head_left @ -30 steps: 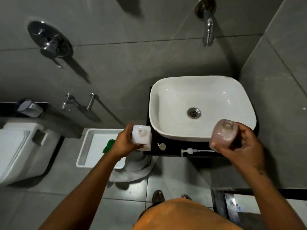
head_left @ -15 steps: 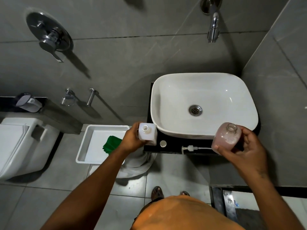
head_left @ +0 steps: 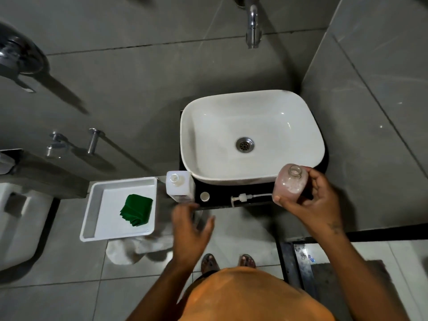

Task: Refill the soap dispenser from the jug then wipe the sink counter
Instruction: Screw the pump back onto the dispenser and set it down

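My right hand (head_left: 317, 200) grips the pink soap dispenser bottle (head_left: 289, 184), uncapped and held at the counter's front right edge. Its white pump head (head_left: 240, 198) lies on the black counter (head_left: 220, 200) beside a small round cap (head_left: 204, 196). The white refill jug (head_left: 179, 185) stands upright and uncapped at the counter's left end. My left hand (head_left: 191, 224) hovers below and in front of the jug, fingers spread, holding nothing. A folded green cloth (head_left: 136, 210) lies in a white tray (head_left: 92, 205) left of the counter.
The white basin (head_left: 273, 126) fills most of the counter, with a wall tap (head_left: 253, 26) above it. A toilet (head_left: 20, 218) stands at the far left. A white rag (head_left: 136, 250) lies on the floor tiles below the tray. Grey tiled walls close in on the right.
My left hand has let go of the jug and drawn back toward me, leaving the jug standing on the counter. My right hand still holds the dispenser bottle in about the same place.
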Motion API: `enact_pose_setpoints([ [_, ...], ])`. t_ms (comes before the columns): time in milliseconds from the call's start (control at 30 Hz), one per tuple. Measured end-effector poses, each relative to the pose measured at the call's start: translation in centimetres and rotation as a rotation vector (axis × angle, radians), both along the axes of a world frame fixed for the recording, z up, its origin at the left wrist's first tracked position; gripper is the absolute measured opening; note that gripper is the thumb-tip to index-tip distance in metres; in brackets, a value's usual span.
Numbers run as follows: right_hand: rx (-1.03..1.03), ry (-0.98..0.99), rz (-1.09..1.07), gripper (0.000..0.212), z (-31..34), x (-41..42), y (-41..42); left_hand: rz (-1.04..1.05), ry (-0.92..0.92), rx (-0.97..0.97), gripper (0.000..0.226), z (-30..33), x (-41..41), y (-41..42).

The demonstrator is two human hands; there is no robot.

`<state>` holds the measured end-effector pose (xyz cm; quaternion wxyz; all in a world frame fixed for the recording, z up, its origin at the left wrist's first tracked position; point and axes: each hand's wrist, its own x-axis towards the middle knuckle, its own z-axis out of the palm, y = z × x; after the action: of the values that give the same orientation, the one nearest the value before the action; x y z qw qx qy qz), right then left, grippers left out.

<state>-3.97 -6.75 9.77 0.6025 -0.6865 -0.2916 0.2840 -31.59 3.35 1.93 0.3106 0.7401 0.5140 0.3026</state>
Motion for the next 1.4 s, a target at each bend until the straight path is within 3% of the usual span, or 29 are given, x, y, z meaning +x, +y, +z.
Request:
enact_pose_setpoints([
  [100, -0.014, 0.008, -0.001, 0.077, 0.2, 0.0, -0.7, -0.285, 0.072, 0.061, 0.026, -1.5, 4.7, 0.2],
  [233, -0.031, 0.004, -0.023, 0.078, 0.3, -0.1, -1.7, -0.478, 0.307, -0.019, 0.043, -3.4, 9.7, 2.8],
  [367, -0.05, -0.011, -0.023, 0.078, 0.4, 0.0, -2.7, -0.496, 0.403, -0.039, 0.046, -4.5, 12.4, 4.1],
  [533, -0.086, -0.024, -0.039, 0.077, 0.6, -0.1, -3.4, -0.473, 0.664, 0.108, 0.029, -5.9, 13.0, 4.6],
  [767, -0.106, -0.016, -0.05, 0.076, 0.5, 0.6, -3.5, -0.487, 0.734, 0.155, 0.028, -6.3, 11.7, 4.4],
  [833, -0.097, -0.015, -0.058, 0.076, 0.4, 0.7, -3.4, -0.489, 0.661, 0.12, 0.025, -5.3, 11.4, 4.6],
  [967, -0.084, -0.015, -0.05, 0.074, 0.1, 0.7, -3.3, -0.478, -0.044, -0.142, 0.022, -0.5, 10.0, 4.1],
  [1033, -0.073, -0.015, -0.057, 0.074, -0.2, 0.7, -3.1, -0.451, -0.257, -0.145, 0.029, 3.2, 8.6, 4.4],
  [1200, -0.073, -0.033, -0.049, 0.079, -1.4, 0.3, -2.8, -0.614, -0.278, 0.086, 0.021, 14.0, 6.7, 7.6],
  [1400, -0.072, -0.085, 0.016, 0.081, -1.5, -0.2, -1.6, -0.927, -0.076, 0.315, 0.023, 22.5, 8.6, 8.8],
])
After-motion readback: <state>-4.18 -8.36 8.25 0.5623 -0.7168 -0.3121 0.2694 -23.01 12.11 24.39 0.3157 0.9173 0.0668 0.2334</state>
